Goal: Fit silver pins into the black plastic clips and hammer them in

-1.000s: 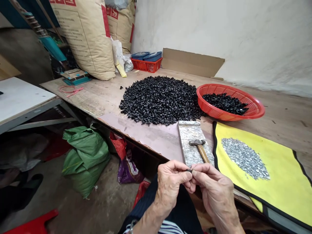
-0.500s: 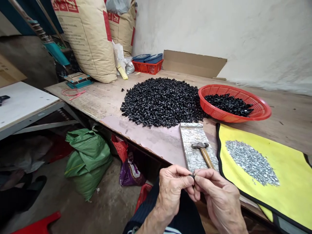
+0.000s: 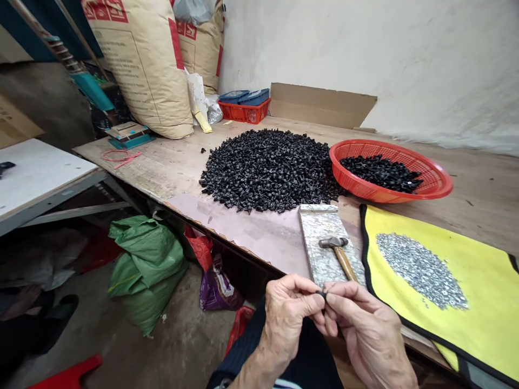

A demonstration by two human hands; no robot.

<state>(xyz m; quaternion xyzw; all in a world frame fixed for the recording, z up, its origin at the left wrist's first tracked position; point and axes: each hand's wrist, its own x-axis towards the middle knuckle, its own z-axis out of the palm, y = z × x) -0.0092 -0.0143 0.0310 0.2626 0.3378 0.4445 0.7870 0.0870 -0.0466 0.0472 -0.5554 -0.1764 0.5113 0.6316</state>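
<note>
A long, worn table with a pale wooden top (image 3: 174, 167) is bearing the whole layout. A yellow cloth with black edging (image 3: 492, 302) is lying at the right, its bright face probably making little things easy to spot. A broad heap of small black parts, plastic by their look, (image 3: 271, 170) is sitting loose mid-table, perhaps so that single ones are staying easy to pick out. A round red plastic mesh basket (image 3: 433, 178) is standing just beside it, its raised rim seemingly keeping a smaller lot of black parts (image 3: 381, 172) separate. A flat, mottled grey slab (image 3: 324, 265) is lying at the near edge, likely serving as a firm base. Tiny silver metal pieces (image 3: 421, 270) are spreading thinly over the cloth, near the right hand (image 3: 368, 324). That hand and the left hand (image 3: 286, 308) are meeting tip to tip, each closing thumb and forefinger in a pinch, presumably for fine control. A wooden-handled steel hammer (image 3: 340, 254) is resting on the slab, handle towards the person, apparently for easy grasping. A tiny black part (image 3: 322, 294) is sitting between both hands' fingertips, mostly hidden.
</note>
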